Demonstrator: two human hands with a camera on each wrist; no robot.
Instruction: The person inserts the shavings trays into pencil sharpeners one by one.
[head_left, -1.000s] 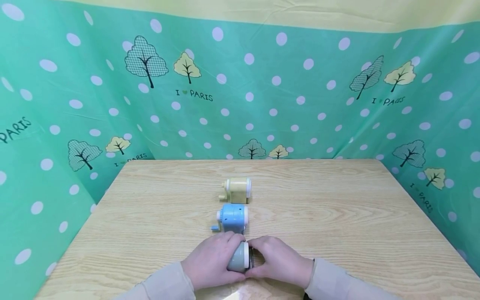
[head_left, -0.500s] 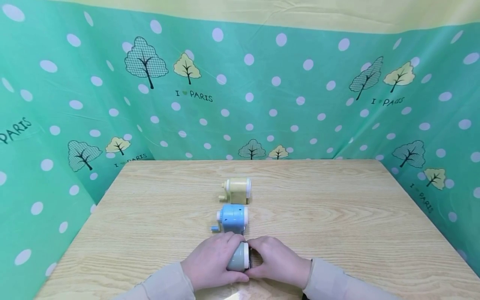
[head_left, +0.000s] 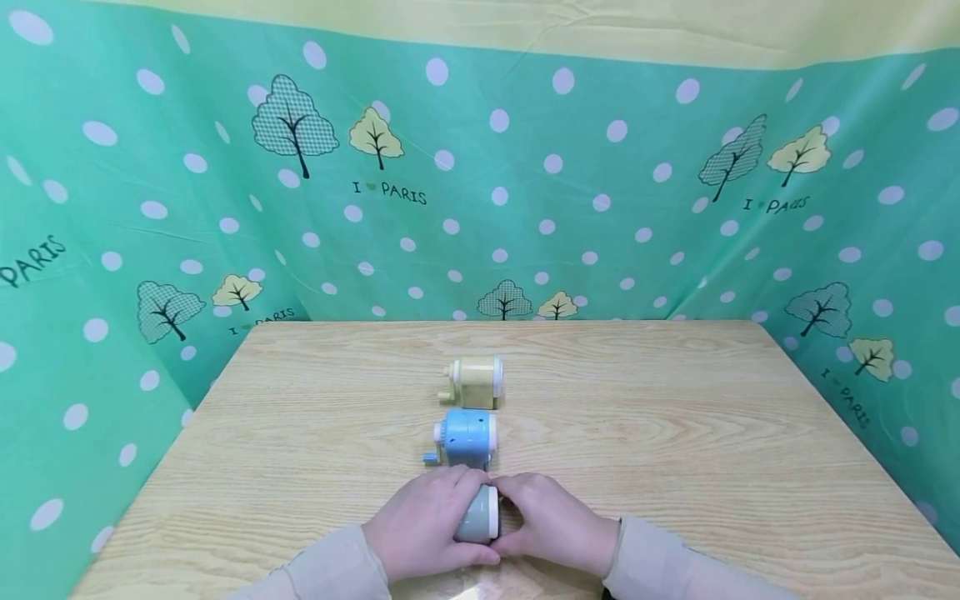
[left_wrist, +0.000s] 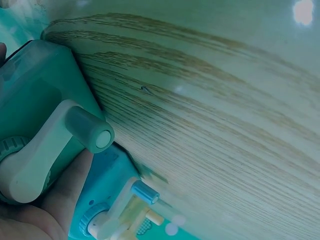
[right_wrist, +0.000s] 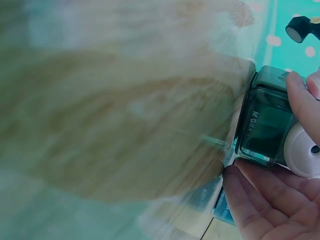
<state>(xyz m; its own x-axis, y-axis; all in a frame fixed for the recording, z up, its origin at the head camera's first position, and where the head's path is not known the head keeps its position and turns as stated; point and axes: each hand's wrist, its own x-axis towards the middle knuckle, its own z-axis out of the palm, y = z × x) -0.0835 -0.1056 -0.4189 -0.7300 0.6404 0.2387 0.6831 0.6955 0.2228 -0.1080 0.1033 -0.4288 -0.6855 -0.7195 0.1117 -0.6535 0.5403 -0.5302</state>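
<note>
A grey-green crank pencil sharpener (head_left: 474,523) lies near the table's front edge. My left hand (head_left: 423,525) grips its body from the left, fingers over the far side and thumb on the near side. Its crank handle (left_wrist: 90,129) shows in the left wrist view. My right hand (head_left: 551,523) pinches the sides of the dark, see-through shavings drawer (right_wrist: 265,125) at the sharpener's right end, below the white round face (right_wrist: 304,150). In the head view the drawer is mostly hidden and appears nearly flush with the body.
Just beyond the hands stands a blue crank pencil sharpener (head_left: 467,435), with a yellow one (head_left: 477,382) behind it. All are on the wood-grain table (head_left: 675,417). A green dotted cloth (head_left: 630,167) encloses the back and sides.
The shavings drawer has slid left into the sharpener's body; the gap at its right end has closed. My right hand has shifted slightly left with it. My left hand keeps its grip.
</note>
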